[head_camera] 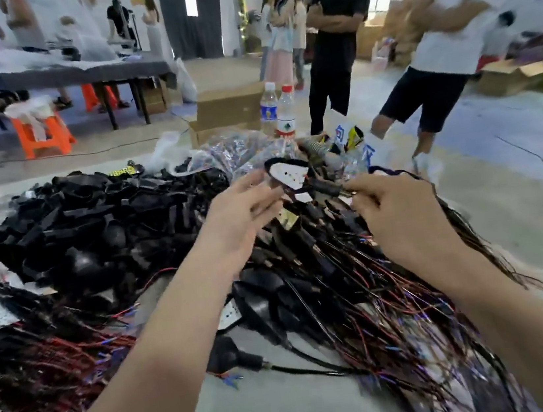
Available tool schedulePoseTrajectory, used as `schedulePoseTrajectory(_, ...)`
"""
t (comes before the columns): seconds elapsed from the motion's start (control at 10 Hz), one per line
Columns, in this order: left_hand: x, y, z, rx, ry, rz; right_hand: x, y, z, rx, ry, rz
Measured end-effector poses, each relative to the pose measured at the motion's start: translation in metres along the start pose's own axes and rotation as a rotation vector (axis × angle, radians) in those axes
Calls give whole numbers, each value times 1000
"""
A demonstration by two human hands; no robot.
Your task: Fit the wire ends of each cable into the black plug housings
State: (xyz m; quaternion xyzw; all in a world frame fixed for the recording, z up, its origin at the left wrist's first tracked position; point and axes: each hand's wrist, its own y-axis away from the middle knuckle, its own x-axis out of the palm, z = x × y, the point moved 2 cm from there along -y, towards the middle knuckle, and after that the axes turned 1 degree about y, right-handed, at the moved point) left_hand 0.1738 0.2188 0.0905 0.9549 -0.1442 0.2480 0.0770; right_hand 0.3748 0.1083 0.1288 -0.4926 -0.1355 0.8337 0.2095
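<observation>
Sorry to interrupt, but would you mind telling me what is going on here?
A person is fitting cables into plugs. Their left hand pinches a black plug housing with a white face, and the right hand holds a cable end up to it, a bundle of cables trailing past that wrist. Motion blur hides whether the wires are seated. A heap of housings lies below.

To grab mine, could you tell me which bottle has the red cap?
The bottle with the red label; its neighbour has a white cap and blue label.
</observation>
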Motion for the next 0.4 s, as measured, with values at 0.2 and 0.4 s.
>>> schedulePoseTrajectory(0.2, 26, -7, 41, -88, -160, 25, 42, -5, -43, 204, 81, 69)
schedulePoseTrajectory(0.4, -19, 53, 1, 278, -179, -273, 16, -3, -18, 95, 15, -119)
